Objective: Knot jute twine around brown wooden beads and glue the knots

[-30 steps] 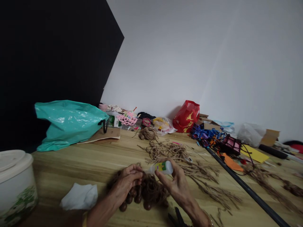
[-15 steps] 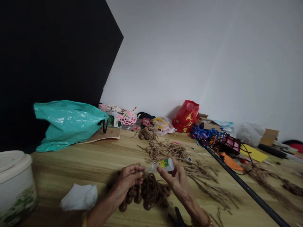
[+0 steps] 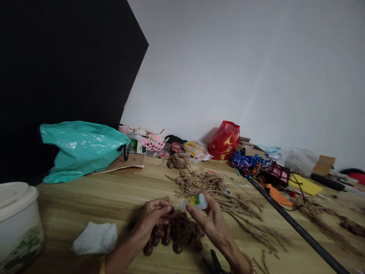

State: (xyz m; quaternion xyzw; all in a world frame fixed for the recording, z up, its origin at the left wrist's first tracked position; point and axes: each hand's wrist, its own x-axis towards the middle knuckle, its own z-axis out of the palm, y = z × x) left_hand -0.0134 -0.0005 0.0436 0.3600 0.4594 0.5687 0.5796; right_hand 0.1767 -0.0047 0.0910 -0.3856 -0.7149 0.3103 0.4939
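My right hand [image 3: 209, 217] is wrapped round a small white bottle [image 3: 196, 202] with a yellow and green label, its nozzle pointing left. The nozzle tip is close to the fingertips of my left hand [image 3: 155, 215], which are pinched together on brown cord, just above the beads. Dark brown round beads [image 3: 166, 239] hang or lie under my left hand. A bundle of brown cord [image 3: 188, 232] sits on the wooden table between my hands. Black-handled scissors or pliers [image 3: 215, 262] lie near my right wrist.
A white lidded bucket [image 3: 19, 220] and a crumpled tissue [image 3: 97, 238] are at the left. Tan cords [image 3: 199, 182] lie beyond my hands. Behind are a teal bag [image 3: 82, 148] and red bag [image 3: 224, 140]. A black bar [image 3: 293, 224] crosses the right side.
My right hand has tilted the bottle a little and moved it slightly left and down, nearer the fingers of my left hand. My left hand has barely shifted.
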